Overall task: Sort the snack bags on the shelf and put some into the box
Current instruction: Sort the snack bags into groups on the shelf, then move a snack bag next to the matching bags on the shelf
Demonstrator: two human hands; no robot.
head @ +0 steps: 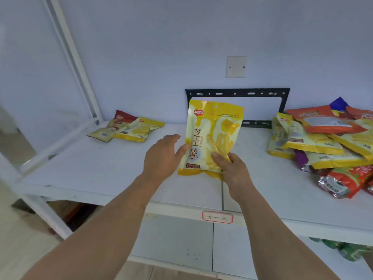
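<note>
While you look down from the head camera, your right hand (230, 168) pinches a yellow snack bag (212, 136) by its lower right corner, thumb on the printed front and the other fingers hidden behind it. You hold the bag upright above the white shelf (101, 168), its long axis running nearly straight up, the top leaning a little to your right, the print facing you.

Your left hand (163, 156) is just beside the bag's left edge, fingers straight and relaxed, holding nothing. Its thumb tip touches or almost touches that edge; which one, you cannot tell from here. It looks set to take the bag or to steady it.

What matters for the next move is where the two piles lie from the bag. A small pile (127, 128) of yellow bags with one dark red bag sits far left at the back of the shelf, on your left hand's side. A larger mixed heap (323, 142) of yellow, orange, red and purple bags lies at the right, on your right hand's side. The held bag is between them, well apart from both.

No box shows in this view, so if this bag is meant for it, you will have to look elsewhere.
</note>
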